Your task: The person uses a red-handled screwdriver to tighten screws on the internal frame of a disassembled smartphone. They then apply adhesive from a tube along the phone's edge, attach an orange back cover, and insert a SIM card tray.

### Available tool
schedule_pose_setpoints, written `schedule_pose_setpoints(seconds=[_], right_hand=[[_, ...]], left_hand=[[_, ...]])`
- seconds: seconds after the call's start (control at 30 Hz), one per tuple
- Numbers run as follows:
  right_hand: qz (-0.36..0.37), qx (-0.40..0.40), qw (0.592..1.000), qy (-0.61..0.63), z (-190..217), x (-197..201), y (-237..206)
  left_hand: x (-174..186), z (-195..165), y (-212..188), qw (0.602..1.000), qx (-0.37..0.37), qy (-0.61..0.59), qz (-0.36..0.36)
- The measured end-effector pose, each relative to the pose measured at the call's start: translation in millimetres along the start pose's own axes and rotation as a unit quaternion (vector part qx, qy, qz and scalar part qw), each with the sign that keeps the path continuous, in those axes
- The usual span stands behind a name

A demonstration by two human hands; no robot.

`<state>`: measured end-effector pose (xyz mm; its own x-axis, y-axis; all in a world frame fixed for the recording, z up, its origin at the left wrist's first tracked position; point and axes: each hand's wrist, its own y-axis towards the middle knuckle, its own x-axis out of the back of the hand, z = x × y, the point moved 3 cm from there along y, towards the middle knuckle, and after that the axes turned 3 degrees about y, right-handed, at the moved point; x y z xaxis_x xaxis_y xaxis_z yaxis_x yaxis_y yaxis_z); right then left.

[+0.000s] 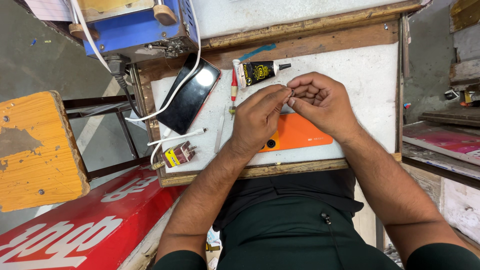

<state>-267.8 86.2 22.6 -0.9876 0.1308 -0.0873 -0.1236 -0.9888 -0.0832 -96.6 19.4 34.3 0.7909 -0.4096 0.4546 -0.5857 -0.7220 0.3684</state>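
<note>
A small phone-repair workshop: a worn wooden bench [280, 172] topped with white padding, an orange phone back [300, 135] at centre, adhesive tube [257, 72] at twelve o'clock, blue machine [135, 27] at eleven o'clock.

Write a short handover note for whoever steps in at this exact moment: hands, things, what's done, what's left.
Left hand and right hand meet above the orange phone, fingertips pinched together on something too small to identify.
The orange phone lies back up on the white mat, partly under both hands.
Behind it: a black glue tube, a red-handled screwdriver and a thin white pry tool.
A black phone lies to the left, with a white cable and a plug nearby.
Done: tools laid out.
Left: cannot tell.
</note>
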Motion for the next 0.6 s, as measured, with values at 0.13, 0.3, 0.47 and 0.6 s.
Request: schedule_pose_setpoints(seconds=[0.13, 0.3, 0.47, 0.6], right_hand=[[0.015, 0.012, 1.000, -0.012, 2.6, -1.7, -1.5], [0.002, 0.072, 0.987, -0.142, 9.8, -8.4, -5.5], [0.008, 0.100, 0.969, -0.228, 12.9, -10.2, -5.9], [0.002, 0.126, 0.959, -0.252, 11.7, -9.8, -6.9]], left_hand=[[3.3, -1.0, 1.8, 0.999, 0.041, -0.024, 0.001], [8.1, 7.2, 4.3, 0.965, 0.211, -0.142, 0.056], [7.8, 12.5, 7.2, 0.967, 0.182, -0.157, 0.083], [2.9, 17.4, 3.4, 0.960, 0.200, -0.176, 0.084]])
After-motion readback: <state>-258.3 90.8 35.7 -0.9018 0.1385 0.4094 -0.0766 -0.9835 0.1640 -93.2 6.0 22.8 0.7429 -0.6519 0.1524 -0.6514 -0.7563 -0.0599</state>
